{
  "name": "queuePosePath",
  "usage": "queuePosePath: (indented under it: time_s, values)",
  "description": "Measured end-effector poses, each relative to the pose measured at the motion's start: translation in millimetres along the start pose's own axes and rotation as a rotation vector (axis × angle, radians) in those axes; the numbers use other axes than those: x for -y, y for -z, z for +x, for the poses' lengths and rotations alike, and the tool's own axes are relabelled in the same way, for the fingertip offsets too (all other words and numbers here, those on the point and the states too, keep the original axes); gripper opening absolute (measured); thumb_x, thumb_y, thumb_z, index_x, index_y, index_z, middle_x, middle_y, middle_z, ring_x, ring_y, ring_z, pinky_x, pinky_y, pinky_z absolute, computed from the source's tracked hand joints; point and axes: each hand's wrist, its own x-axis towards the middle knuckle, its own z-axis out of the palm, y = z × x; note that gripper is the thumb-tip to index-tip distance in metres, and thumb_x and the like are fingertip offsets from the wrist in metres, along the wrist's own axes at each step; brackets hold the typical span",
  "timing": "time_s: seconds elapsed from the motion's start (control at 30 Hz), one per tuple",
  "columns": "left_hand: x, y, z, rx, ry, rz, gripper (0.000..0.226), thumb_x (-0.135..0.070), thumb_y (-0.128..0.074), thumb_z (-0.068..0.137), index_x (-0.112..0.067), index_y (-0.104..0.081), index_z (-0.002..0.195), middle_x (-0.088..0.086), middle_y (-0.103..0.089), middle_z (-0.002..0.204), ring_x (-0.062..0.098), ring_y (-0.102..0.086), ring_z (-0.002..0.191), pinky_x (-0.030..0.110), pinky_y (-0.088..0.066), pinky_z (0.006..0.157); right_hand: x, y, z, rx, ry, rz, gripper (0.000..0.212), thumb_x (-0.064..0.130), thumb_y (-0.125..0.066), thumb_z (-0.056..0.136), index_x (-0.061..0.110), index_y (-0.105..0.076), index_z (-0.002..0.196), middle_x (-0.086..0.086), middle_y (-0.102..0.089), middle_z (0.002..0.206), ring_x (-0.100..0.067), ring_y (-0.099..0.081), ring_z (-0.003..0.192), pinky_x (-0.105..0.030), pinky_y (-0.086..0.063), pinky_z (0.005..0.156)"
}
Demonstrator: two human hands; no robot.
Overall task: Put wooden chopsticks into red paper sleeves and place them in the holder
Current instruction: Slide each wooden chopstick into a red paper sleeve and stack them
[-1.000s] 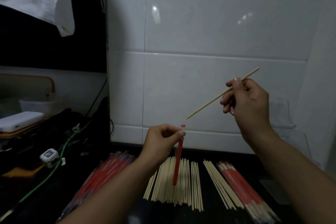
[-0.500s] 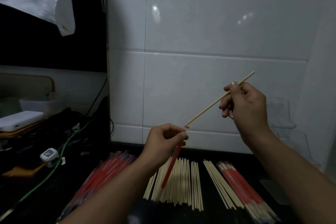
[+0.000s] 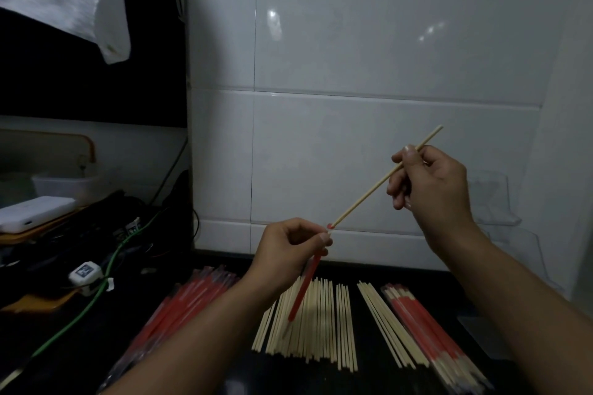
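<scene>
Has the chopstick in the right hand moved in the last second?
Yes. The chopstick has dropped down and left against the wall tiles, and its tip now meets the red sleeve.

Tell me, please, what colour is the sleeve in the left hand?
Red, seen in the head view: the sleeve.

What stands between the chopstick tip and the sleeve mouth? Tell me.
Nothing visible. The chopstick, held by the right hand, has its tip right at the open top of the sleeve, which the left hand pinches.
</scene>
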Motion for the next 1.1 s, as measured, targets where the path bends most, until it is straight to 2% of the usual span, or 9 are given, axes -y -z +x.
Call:
queuePosePath:
  time_s: [0.3,0.4,0.47,0.53,0.6,0.7,0.8,0.97,1.1]
  values:
    - [-2,-7,-1,0.0,0.006,-0.047,0.013,-0.011,-0.06,0.094,-0.008,-0.071,0.102,0.005,-0.076,0.095,0.016,-0.073,0.089,0.02,-0.057,0.073,-9,-10,-7,0.162,-0.163,-0.044,0.027,0.018,-0.046,0.103,0.004,-0.064,0.09,-0.01,-0.062,0.06,-0.017,-0.051,0.044,-0.019,-0.037,0.04]
    - [-3,-8,-1,-0.002,0.008,-0.067,0.014,-0.012,-0.059,0.096,-0.009,-0.071,0.101,0.004,-0.077,0.095,0.015,-0.073,0.089,0.021,-0.057,0.074,-16,-17,-16,0.376,-0.265,-0.13,0.021,0.018,-0.051,0.101,0.002,-0.066,0.102,-0.008,-0.065,0.064,-0.018,-0.055,0.049,-0.021,-0.039,0.044]
    - [-3,-7,0,-0.009,0.001,-0.068,0.015,-0.014,-0.059,0.096,-0.007,-0.071,0.102,0.005,-0.076,0.095,0.016,-0.074,0.089,0.023,-0.058,0.075,-21,-20,-24,0.485,-0.257,-0.246,0.024,0.02,-0.056,0.098,0.01,-0.059,0.119,-0.006,-0.068,0.072,-0.018,-0.062,0.054,-0.022,-0.044,0.053]
    - [-3,-6,0,-0.031,0.003,-0.079,0.016,-0.014,-0.059,0.096,-0.006,-0.071,0.102,0.007,-0.076,0.095,0.017,-0.074,0.089,0.025,-0.057,0.077,-25,-20,-28,0.393,-0.134,-0.324,0.052,0.02,-0.06,0.095,0.027,-0.039,0.141,-0.003,-0.067,0.081,-0.019,-0.066,0.06,-0.027,-0.052,0.064]
    - [-2,-4,1,-0.051,0.01,-0.075,0.016,-0.015,-0.059,0.096,-0.008,-0.071,0.103,0.005,-0.077,0.095,0.016,-0.074,0.088,0.027,-0.056,0.078,-26,-16,-28,0.243,0.026,-0.334,0.067,0.01,-0.058,0.093,0.033,-0.029,0.149,-0.002,-0.062,0.084,-0.023,-0.062,0.062,-0.033,-0.055,0.064]
    - [0,-3,1,-0.051,0.02,-0.058,0.016,-0.017,-0.058,0.096,-0.011,-0.071,0.103,0.002,-0.076,0.097,0.013,-0.073,0.089,0.027,-0.055,0.079,-24,-16,-26,0.312,0.113,-0.409,0.05,0.006,-0.053,0.093,0.03,-0.05,0.137,0.003,-0.061,0.082,-0.023,-0.059,0.062,-0.04,-0.055,0.061]
    - [0,-4,1,-0.049,0.016,-0.052,0.016,-0.018,-0.059,0.096,-0.012,-0.071,0.104,0.0,-0.076,0.098,0.011,-0.073,0.091,0.027,-0.054,0.08,-25,-24,-33,0.473,0.141,-0.554,0.029,0.009,-0.054,0.093,0.024,-0.069,0.114,0.017,-0.061,0.08,-0.005,-0.06,0.066,-0.022,-0.049,0.062]
    - [1,-5,0,-0.049,0.006,-0.025,0.017,-0.019,-0.058,0.097,-0.013,-0.072,0.104,-0.001,-0.076,0.098,0.012,-0.073,0.092,0.03,-0.055,0.08,-36,-31,-43,0.499,-0.105,-0.39,0.025,0.016,-0.058,0.093,0.027,-0.068,0.114,0.001,-0.067,0.081,-0.012,-0.063,0.062,-0.036,-0.057,0.066]
    - [3,-3,-1,-0.051,0.015,-0.035,0.017,-0.02,-0.058,0.097,-0.014,-0.072,0.103,-0.001,-0.076,0.098,0.012,-0.073,0.092,0.03,-0.056,0.079,-38,-35,-41,0.348,-0.181,-0.307,0.02,0.023,-0.065,0.092,0.025,-0.063,0.112,-0.002,-0.066,0.081,-0.01,-0.062,0.059,-0.017,-0.05,0.053]
